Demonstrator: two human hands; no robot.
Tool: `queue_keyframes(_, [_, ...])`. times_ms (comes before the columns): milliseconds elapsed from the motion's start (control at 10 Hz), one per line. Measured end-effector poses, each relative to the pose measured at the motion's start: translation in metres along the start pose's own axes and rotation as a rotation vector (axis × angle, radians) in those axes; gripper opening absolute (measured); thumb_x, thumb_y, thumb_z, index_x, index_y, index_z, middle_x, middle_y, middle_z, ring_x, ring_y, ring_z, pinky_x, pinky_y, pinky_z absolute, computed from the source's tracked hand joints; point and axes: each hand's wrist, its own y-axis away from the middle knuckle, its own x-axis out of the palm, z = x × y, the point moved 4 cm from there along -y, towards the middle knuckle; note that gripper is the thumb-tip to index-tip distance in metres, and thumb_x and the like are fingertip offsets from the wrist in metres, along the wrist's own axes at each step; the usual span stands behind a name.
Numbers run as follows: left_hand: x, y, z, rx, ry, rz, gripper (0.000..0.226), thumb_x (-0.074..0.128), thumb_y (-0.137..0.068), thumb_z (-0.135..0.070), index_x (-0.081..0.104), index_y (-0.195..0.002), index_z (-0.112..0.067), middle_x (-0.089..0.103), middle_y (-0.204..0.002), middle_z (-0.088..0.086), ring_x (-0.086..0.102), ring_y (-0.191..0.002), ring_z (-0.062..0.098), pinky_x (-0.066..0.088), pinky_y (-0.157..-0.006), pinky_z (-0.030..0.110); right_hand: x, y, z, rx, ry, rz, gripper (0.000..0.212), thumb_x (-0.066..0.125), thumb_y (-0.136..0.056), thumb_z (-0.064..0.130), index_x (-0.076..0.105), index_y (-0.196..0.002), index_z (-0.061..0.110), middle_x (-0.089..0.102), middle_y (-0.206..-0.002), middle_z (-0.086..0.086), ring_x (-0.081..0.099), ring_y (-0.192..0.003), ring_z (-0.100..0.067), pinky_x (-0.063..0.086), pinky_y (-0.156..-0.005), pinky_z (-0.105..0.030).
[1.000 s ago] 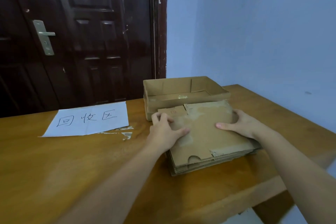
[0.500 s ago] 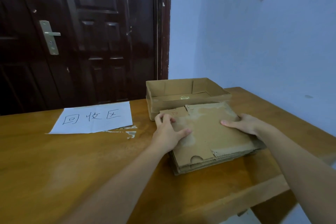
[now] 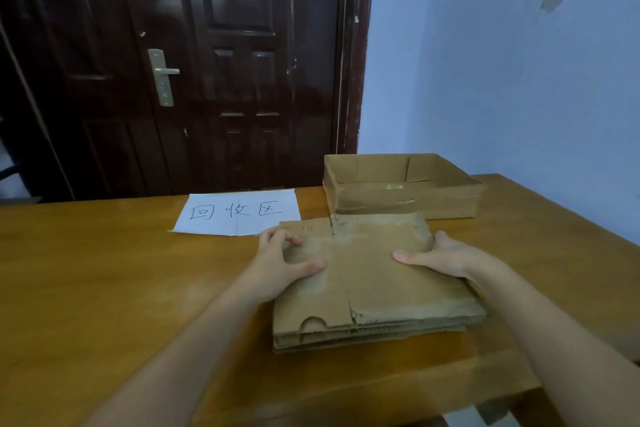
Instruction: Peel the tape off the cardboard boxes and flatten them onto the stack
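A stack of flattened cardboard boxes (image 3: 377, 291) lies on the wooden table (image 3: 121, 288) in front of me. My left hand (image 3: 277, 265) grips its left edge, fingers curled over the side and thumb on top. On the opposite edge my right hand (image 3: 441, 255) holds the stack the same way, thumb lying on the top sheet. Behind the stack stands an open, shallow cardboard box (image 3: 401, 199) with shiny clear tape across its front wall. The stack's far left corner reaches the white paper sign (image 3: 239, 213).
The paper sign with handwritten characters lies flat at the table's back edge. A dark wooden door (image 3: 207, 62) stands behind the table and a blue wall (image 3: 519, 97) on the right. The table's front right corner drops off near my right forearm.
The stack, held by both hands, has shifted left, from in front of the open box to touching the paper sign. My view has turned slightly as well.
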Motion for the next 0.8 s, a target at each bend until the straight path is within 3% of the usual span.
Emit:
queue_keyframes(200, [-0.066,0.037,0.034,-0.041,-0.011,-0.049,0.069,0.079,-0.060,-0.074,0.054,-0.114,-0.039,0.032,-0.136,-0.019,0.041,-0.125,0.007,0.036,-0.077,0.015,0.054,0.013,0.052,-0.111,-0.032,0.017,0.147,0.070,-0.031,0.098,0.031,-0.146,0.015,0.050,-0.118,0.003,0.055,-0.095,-0.016,0.048,-0.071,-0.031])
queue_keyframes(300, [-0.093,0.050,0.050,-0.049,-0.059,-0.074,0.066,0.076,-0.063,-0.075,0.055,-0.114,-0.040,0.032,-0.138,-0.022,0.042,-0.125,0.006,0.035,-0.080,0.016,0.076,0.016,0.073,-0.149,-0.003,0.010,0.149,0.065,-0.032,0.101,0.030,-0.147,0.013,0.052,-0.134,-0.003,0.056,-0.107,-0.021,0.053,-0.087,-0.037])
queue_keyframes(500, [-0.123,0.065,0.062,-0.028,-0.101,-0.121,0.065,0.072,-0.066,-0.072,0.056,-0.119,-0.037,0.032,-0.144,-0.022,0.039,-0.131,0.005,0.033,-0.098,0.021,0.098,0.024,0.101,-0.190,0.056,0.029,0.153,0.058,-0.035,0.105,0.024,-0.152,0.012,0.049,-0.146,-0.007,0.056,-0.122,-0.026,0.051,-0.099,-0.041])
queue_keyframes(600, [-0.128,0.066,0.053,0.020,-0.184,-0.135,0.059,0.072,-0.071,-0.069,0.058,-0.117,-0.035,0.041,-0.135,-0.024,0.044,-0.131,0.007,0.033,-0.089,0.005,0.089,0.027,0.106,-0.200,0.090,0.076,0.153,0.060,-0.031,0.104,0.029,-0.150,0.013,0.049,-0.144,-0.005,0.056,-0.120,-0.025,0.053,-0.094,-0.041])
queue_keyframes(700, [-0.136,0.061,0.042,0.030,-0.391,-0.148,0.051,0.074,-0.078,-0.070,0.061,-0.117,-0.040,0.033,-0.155,-0.016,0.033,-0.145,0.012,0.032,-0.114,0.029,0.073,0.027,0.113,-0.195,0.199,0.068,0.135,0.063,-0.048,0.097,0.029,-0.152,0.017,0.049,-0.145,-0.004,0.055,-0.111,-0.023,0.054,-0.073,-0.034])
queue_keyframes(800, [-0.146,0.051,0.022,0.043,-0.484,-0.131,0.052,0.076,-0.080,-0.067,0.063,-0.121,-0.038,0.046,-0.149,-0.010,0.041,-0.141,0.017,0.038,-0.109,0.035,0.053,0.027,0.132,-0.353,0.293,-0.122,0.114,0.068,-0.068,0.083,0.030,-0.154,0.019,0.048,-0.151,-0.004,0.053,-0.127,-0.024,0.050,-0.099,-0.037])
